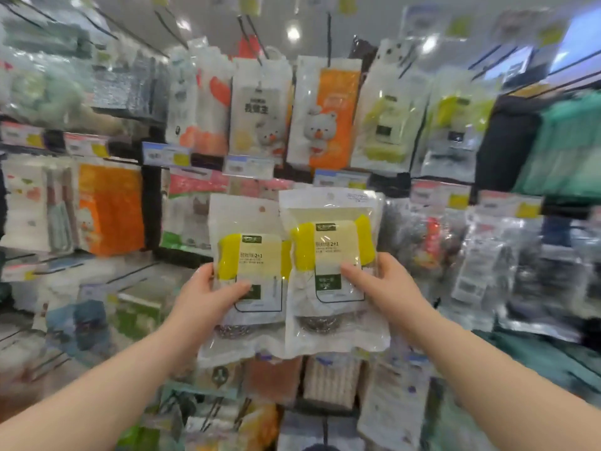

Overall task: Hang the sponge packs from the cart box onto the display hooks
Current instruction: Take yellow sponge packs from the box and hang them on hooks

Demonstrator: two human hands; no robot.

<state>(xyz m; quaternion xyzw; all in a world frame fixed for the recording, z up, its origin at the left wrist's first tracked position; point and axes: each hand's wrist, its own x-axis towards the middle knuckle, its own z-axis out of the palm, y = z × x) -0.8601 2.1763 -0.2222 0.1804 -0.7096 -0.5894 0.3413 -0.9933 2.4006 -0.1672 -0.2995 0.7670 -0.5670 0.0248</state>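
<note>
The left hand (208, 292) is holding one clear plastic pack with a yellow sponge (248, 271). The right hand (387, 284) is holding another clear pack with a yellow sponge (328, 265) just beside it, in front of the full wall of hanging packs (325, 115).

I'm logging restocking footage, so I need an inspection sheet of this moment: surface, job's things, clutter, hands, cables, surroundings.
Surface: nothing seen; no table, cart or box in view.
Job's things: left sponge pack and right sponge pack are held upright side by side before the display, neither on a hook yet; a black hook shows above.
Clutter: hung packs crowd the wall, among them an orange bear pack; price tags line the rails.
Grippers: left hand grips the left pack, right hand grips the right pack, thumbs on the fronts.
Cables: nothing seen.
Surroundings: shop aisle, ceiling light, blurred edges.
</note>
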